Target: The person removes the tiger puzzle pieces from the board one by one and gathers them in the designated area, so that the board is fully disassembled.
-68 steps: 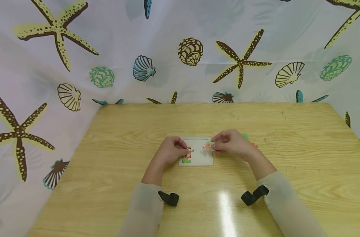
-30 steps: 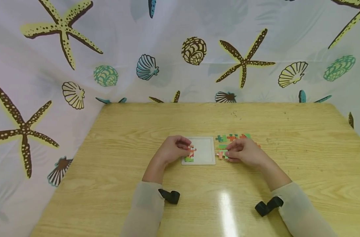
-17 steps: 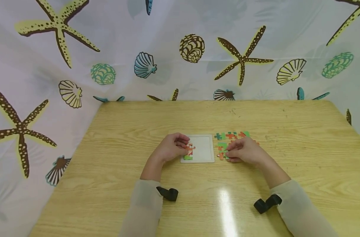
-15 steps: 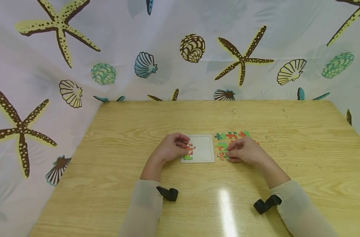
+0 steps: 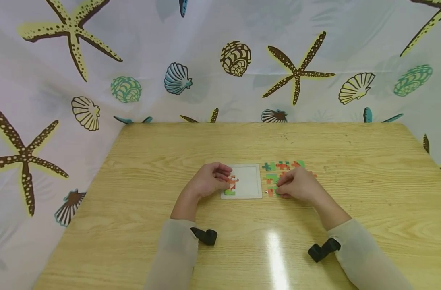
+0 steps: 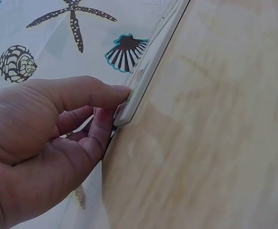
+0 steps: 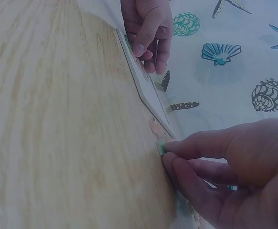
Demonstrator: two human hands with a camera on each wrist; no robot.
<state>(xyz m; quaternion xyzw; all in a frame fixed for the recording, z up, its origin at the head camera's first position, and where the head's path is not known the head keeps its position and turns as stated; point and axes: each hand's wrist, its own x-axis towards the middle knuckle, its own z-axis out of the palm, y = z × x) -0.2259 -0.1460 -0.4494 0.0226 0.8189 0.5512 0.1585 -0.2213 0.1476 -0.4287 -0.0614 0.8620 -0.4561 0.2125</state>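
A white puzzle tray [image 5: 247, 183] lies on the table. My left hand [image 5: 209, 179] grips it by the left edge, with curled fingers and thumb reaching over the assembled pieces [image 5: 230, 187] of orange, red and green. In the left wrist view, the fingertips are right at the corner of the tray [image 6: 144, 90]. Off the tray's right side, my right hand [image 5: 300, 185] pinches an orange and green puzzle piece [image 5: 269, 192] with an eye printed on it. Thumb and index finger meet on its green end [image 7: 162, 148] in the right wrist view, close to the tabletop.
Several loose puzzle pieces [image 5: 282, 165] in green and orange lie in rows to the right of the tray, some hidden behind my right hand. The wooden table [image 5: 169, 149] reaches back to a white curtain [image 5: 202, 36] printed with starfish and shells.
My right hand, with the piece in its fingers, has gone from over the tray to the loose pieces on the right. Since then it has barely moved. The left hand stays at the tray.
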